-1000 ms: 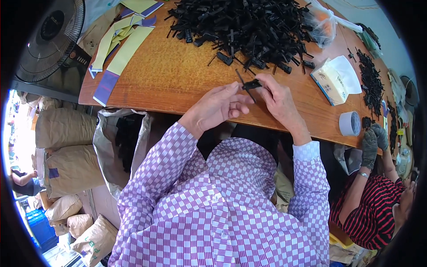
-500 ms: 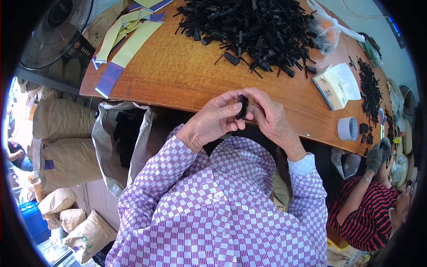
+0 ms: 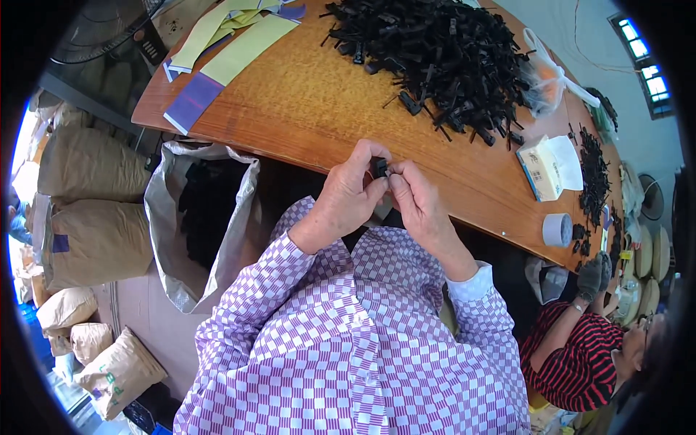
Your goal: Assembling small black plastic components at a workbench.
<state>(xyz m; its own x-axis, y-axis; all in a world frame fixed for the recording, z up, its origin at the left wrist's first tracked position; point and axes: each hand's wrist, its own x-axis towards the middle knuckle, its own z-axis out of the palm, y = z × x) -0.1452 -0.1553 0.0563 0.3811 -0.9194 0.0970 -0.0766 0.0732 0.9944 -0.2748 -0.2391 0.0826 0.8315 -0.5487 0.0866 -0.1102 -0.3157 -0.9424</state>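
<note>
A small black plastic part sits between my two hands, just over the table's front edge. My left hand is closed round it, its thumb and fingers covering most of the piece. The thumb and forefinger of my right hand pinch the part's right side. Whatever detail lies under the fingertips is hidden. On the wooden table beyond my hands lies a large heap of similar black plastic parts. One loose piece rests at the heap's near edge.
An open white sack with black parts stands left below the table. Yellow-and-purple paper strips lie at the table's left. Rightward are a tissue box, a tape roll and another black pile. A gloved co-worker sits right.
The black part has been turned between my fingers and now shows less. My right hand has shifted slightly left and lower. The whole view has tilted a little.
</note>
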